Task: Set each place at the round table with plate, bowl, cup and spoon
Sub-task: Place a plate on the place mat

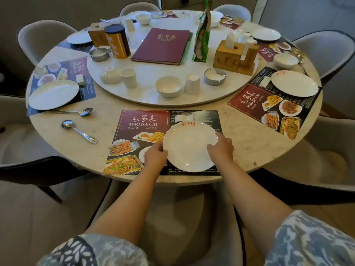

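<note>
Tabletop: round tabletop [249, 135] of pale marbled stone, with a raised round white turntable [146, 93] at its centre.
Chairs: grey padded chairs with curved backs ring it; one at the far left edge [40, 35], one at the far right edge [326, 48], two at the far edge [138, 7] [232, 10], one at the near edge [172, 217].
Floor: light brown floor [28, 217], dim under the tabletop.
Walls: plain grey-beige wall [57, 8] behind, a paler panel [307, 14] at upper right.
Light: soft and muted, no hard shadows.
</note>
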A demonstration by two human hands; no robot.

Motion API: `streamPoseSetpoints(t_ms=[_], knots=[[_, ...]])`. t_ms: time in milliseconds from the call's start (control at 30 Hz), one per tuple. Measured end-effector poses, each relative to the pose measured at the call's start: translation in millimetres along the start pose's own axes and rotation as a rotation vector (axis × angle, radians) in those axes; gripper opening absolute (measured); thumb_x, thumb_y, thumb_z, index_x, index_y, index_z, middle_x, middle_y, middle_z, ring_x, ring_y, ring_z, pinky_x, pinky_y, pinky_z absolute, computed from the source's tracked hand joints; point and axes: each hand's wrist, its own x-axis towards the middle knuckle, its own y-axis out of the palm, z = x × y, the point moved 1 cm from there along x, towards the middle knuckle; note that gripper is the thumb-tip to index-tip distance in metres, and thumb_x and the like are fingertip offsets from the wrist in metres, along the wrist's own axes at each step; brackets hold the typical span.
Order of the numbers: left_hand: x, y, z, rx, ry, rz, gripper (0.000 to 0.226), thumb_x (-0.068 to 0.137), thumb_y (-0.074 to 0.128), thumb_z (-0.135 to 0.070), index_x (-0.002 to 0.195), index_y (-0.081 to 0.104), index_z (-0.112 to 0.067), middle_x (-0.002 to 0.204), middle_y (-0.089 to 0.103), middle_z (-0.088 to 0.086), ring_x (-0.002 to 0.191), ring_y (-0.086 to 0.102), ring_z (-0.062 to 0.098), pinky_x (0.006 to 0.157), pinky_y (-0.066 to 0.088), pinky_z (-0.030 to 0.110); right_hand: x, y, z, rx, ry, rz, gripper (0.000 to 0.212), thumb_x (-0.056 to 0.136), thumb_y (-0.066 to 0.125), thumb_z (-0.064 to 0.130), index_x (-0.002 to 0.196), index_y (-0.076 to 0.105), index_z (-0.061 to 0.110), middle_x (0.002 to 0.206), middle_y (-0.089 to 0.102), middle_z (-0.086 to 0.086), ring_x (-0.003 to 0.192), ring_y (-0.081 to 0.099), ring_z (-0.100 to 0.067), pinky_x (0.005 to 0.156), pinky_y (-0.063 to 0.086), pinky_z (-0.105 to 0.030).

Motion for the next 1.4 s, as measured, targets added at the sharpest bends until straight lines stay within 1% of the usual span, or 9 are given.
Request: streamPoseSetpoints(t_ms=[200, 333, 400, 467, 733, 900, 1100, 1233, 1400], knots=[[9.1, -8.3, 6.6, -0.045, 0.071, -0.056, 0.046, 0.091, 0.047, -0.002, 0.130, 0.056, -0.025, 0.125, 0.059, 0.005, 0.109, 0.059, 0.029, 0.083, 0.057, 0.051, 0.4, 13.8, 4.3, 0.095, 0.055, -0.062, 0.049, 0.089, 0.048, 0.003, 0.137, 0.043, 0.010, 0.135, 0.037, -0.009, 0.111, 0.051, -0.032, 0.084, 0.049, -0.037], [17.3, -41.1, 9.1, -0.089, 0.084, -0.092, 0.048, 0.093, 0.040, 0.002, 0.132, 0.054, -0.022, 0.115, 0.056, -0.003, 0.103, 0.056, 0.021, 0.064, 0.058, 0.034, -7.6, 34.9, 26.4, 0.183, 0.009, -0.079, 0.038, 0.088, 0.047, -0.001, 0.123, 0.056, 0.010, 0.129, 0.041, -0.007, 0.096, 0.049, -0.020, 0.081, 0.048, -0.033], [22.3, -63.1, 9.5, -0.044, 0.112, -0.131, 0.046, 0.094, 0.041, 0.001, 0.133, 0.054, -0.019, 0.121, 0.058, 0.002, 0.106, 0.051, 0.018, 0.073, 0.051, 0.026, -12.7, 49.7, 42.2, 0.228, 0.009, -0.062, 0.035, 0.088, 0.048, 0.000, 0.120, 0.058, 0.010, 0.130, 0.043, -0.006, 0.096, 0.051, -0.019, 0.082, 0.050, -0.033], [32.8, -84.5, 12.7, -0.011, 0.122, -0.164, 0.045, 0.094, 0.042, -0.001, 0.133, 0.054, -0.018, 0.128, 0.057, 0.005, 0.112, 0.050, 0.021, 0.085, 0.046, 0.032, -15.8, 66.0, 55.3, 0.262, 0.030, -0.042, 0.033, 0.088, 0.048, 0.000, 0.117, 0.058, 0.010, 0.130, 0.043, -0.005, 0.096, 0.051, -0.018, 0.077, 0.048, -0.030], [72.4, -138.6, 23.4, 0.050, 0.137, -0.091, 0.053, 0.091, 0.038, 0.003, 0.138, 0.050, -0.019, 0.129, 0.056, 0.007, 0.107, 0.053, 0.024, 0.090, 0.054, 0.044, -27.1, 119.9, 83.8, 0.313, 0.132, -0.085, 0.031, 0.085, 0.046, 0.000, 0.110, 0.060, 0.013, 0.124, 0.048, -0.005, 0.098, 0.056, -0.022, 0.077, 0.053, -0.036], [91.4, -149.7, 29.1, 0.114, 0.182, -0.050, 0.054, 0.090, 0.036, 0.005, 0.137, 0.051, -0.016, 0.127, 0.057, 0.009, 0.098, 0.049, 0.018, 0.081, 0.049, 0.034, -33.5, 133.3, 89.9, 0.308, 0.137, -0.159, 0.032, 0.088, 0.047, 0.000, 0.114, 0.060, 0.012, 0.119, 0.047, -0.002, 0.093, 0.054, -0.019, 0.064, 0.047, -0.028], [102.9, -155.5, 38.4, 0.225, 0.283, -0.011, 0.047, 0.090, 0.040, -0.002, 0.132, 0.055, -0.015, 0.120, 0.056, 0.009, 0.101, 0.056, 0.025, 0.083, 0.052, 0.038, -38.0, 138.1, 95.4, 0.248, 0.145, -0.201, 0.031, 0.087, 0.048, 0.002, 0.114, 0.059, 0.013, 0.123, 0.048, -0.004, 0.092, 0.053, -0.019, 0.069, 0.048, -0.032], [110.4, -155.4, 35.2, 0.297, 0.317, -0.117, 0.043, 0.091, 0.048, -0.009, 0.132, 0.056, -0.016, 0.124, 0.051, 0.012, 0.117, 0.048, 0.029, 0.094, 0.042, 0.036, -31.3, 130.7, 102.5, 0.125, 0.143, -0.205, 0.037, 0.088, 0.052, 0.013, 0.123, 0.059, 0.020, 0.124, 0.051, -0.006, 0.109, 0.052, -0.025, 0.083, 0.052, -0.039], [130.6, -137.7, -11.3, 0.200, 0.456, -0.107, 0.028, 0.091, 0.051, -0.012, 0.116, 0.063, -0.015, 0.117, 0.055, 0.004, 0.112, 0.052, 0.022, 0.088, 0.039, 0.026, 4.2, 114.3, 134.9, 0.421, 0.027, -0.153, 0.025, 0.090, 0.056, 0.020, 0.113, 0.061, 0.027, 0.117, 0.056, -0.002, 0.099, 0.059, -0.019, 0.086, 0.055, -0.042]])
